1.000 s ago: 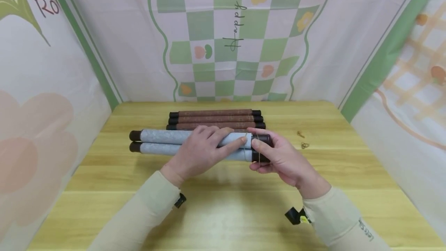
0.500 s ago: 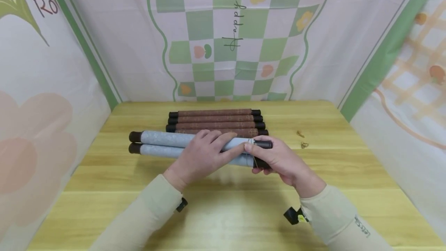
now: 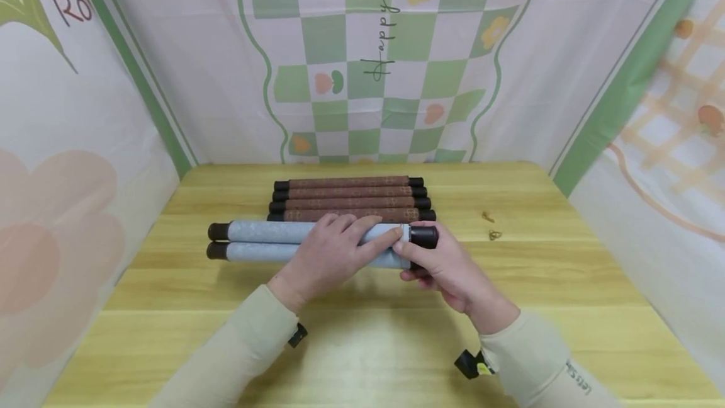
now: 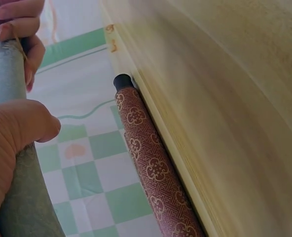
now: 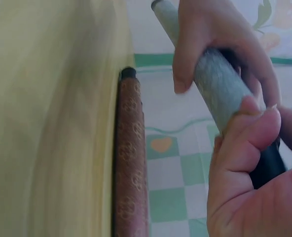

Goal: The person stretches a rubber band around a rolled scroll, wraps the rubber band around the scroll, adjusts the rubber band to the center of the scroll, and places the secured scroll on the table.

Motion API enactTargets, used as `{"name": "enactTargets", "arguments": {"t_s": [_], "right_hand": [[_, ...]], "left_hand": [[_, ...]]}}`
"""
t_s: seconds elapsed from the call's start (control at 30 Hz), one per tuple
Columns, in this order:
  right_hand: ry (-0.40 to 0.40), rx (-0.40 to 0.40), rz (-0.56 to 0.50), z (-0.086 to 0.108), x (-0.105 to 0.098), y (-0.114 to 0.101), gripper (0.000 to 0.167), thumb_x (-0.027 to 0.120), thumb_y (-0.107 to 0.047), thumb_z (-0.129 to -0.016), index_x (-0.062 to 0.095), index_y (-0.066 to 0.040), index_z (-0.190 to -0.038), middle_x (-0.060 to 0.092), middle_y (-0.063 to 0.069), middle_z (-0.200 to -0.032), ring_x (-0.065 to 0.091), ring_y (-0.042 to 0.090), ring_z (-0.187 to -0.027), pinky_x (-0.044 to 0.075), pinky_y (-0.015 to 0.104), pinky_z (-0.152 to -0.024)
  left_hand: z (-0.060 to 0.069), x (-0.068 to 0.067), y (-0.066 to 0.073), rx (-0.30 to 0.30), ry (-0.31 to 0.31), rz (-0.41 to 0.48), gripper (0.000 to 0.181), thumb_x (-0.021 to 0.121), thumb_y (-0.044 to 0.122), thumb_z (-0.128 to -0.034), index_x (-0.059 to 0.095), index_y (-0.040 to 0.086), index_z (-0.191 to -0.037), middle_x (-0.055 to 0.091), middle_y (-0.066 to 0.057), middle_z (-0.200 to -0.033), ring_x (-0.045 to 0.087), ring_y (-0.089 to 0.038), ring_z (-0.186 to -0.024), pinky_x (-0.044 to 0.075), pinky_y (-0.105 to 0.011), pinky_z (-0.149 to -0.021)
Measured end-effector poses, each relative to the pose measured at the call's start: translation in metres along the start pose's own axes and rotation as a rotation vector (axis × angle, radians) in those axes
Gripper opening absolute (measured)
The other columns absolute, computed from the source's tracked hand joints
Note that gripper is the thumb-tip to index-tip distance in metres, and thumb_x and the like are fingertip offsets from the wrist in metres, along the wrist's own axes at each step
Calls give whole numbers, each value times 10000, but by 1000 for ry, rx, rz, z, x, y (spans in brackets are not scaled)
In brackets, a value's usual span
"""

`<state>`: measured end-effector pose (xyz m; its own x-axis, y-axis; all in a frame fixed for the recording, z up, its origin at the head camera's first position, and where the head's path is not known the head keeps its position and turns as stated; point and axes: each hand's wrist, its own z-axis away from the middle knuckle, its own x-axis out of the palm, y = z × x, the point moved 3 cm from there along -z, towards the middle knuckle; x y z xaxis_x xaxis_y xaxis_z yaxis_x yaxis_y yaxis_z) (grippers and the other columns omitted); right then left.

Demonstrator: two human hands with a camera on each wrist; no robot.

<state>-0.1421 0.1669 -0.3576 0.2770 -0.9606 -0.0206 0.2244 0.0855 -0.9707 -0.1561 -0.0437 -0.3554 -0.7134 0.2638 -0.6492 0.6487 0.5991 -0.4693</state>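
Paired blue scrolls ran left-to-right; my left hand gripped their middle, my right hand their right end (nearer the thin band).

Our left forearm and right forearm slant forward and inward. We grip from above with our left hand, its back upward, and clasp with our right hand, thumb on top, fingers curled beneath.
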Motion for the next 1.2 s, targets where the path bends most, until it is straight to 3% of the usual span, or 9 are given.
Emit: {"name": "enactTargets", "arguments": {"t_s": [0.1, 0.3, 0.4, 0.5, 0.63, 0.83, 0.93, 1.2], "right_hand": [[17, -21, -61, 1, 6, 3, 531, 697, -284, -1012, 397, -89, -1404, 647, 150, -1154, 701, 142, -708, 535, 235, -573], [153, -22, -126, 8, 16, 8, 584, 601, -272, -1064, 236, -142, -1501, 579, 183, -1289, 721, 154, -811, 591, 308, -700], [205, -62, -151, 12, 21, 10, 720, 628, -218, -1049, 138, -175, -1574, 536, 215, -1365, 728, 162, -861, 613, 335, -746], [259, -164, -117, 17, 23, 12, 907, 702, -120, -988, 65, -207, -1628, 427, 225, -1507, 735, 203, -880, 634, 363, -742], [339, -389, 94, 22, 24, 12, 970, 730, 1, -940, 109, -194, -1659, 269, 171, -1653, 744, 230, -874, 641, 341, -713], [458, -691, 555, 26, 30, 3, 857, 775, 40, -888, 332, -97, -1609, 431, 221, -1525, 746, 144, -815, 605, 219, -663], [492, -758, 714, 24, 31, -3, 791, 803, 4, -876, 410, -59, -1560, 483, 261, -1417, 729, 114, -780, 594, 203, -648], [503, -806, 884, 15, 23, -13, 643, 810, -36, -876, 517, 1, -1447, 571, 241, -1253, 701, 105, -735, 587, 270, -622]], "left_hand": [[1, 2, 1, -10, -15, -6, 493, 464, 94, -1097, 482, 291, -1548, 675, -60, -1333, 701, -217, -905, 583, -373, -740], [4, 4, 3, -40, -51, -12, 559, 491, 45, -1067, 447, 275, -1575, 682, -76, -1325, 712, -229, -888, 584, -373, -744], [4, 5, 3, -51, -68, -17, 574, 490, 40, -1061, 436, 278, -1581, 674, -77, -1340, 715, -230, -904, 581, -372, -742], [4, 5, 2, -61, -83, -22, 580, 497, 45, -1057, 434, 285, -1580, 667, -78, -1350, 710, -231, -901, 578, -369, -730], [5, 6, 1, -82, -101, -12, 602, 565, 59, -1029, 447, 300, -1567, 670, -79, -1331, 698, -239, -866, 567, -368, -691], [5, 7, 5, -74, -126, 12, 623, 621, 49, -1011, 466, 313, -1554, 687, -75, -1317, 709, -243, -843, 578, -385, -707], [5, 6, 8, -66, -133, 17, 620, 629, 75, -1023, 451, 311, -1567, 695, -72, -1313, 720, -242, -851, 592, -393, -728], [6, 4, 11, -57, -134, 13, 600, 632, 83, -1027, 462, 289, -1563, 697, -61, -1296, 700, -233, -800, 575, -374, -678]]}}
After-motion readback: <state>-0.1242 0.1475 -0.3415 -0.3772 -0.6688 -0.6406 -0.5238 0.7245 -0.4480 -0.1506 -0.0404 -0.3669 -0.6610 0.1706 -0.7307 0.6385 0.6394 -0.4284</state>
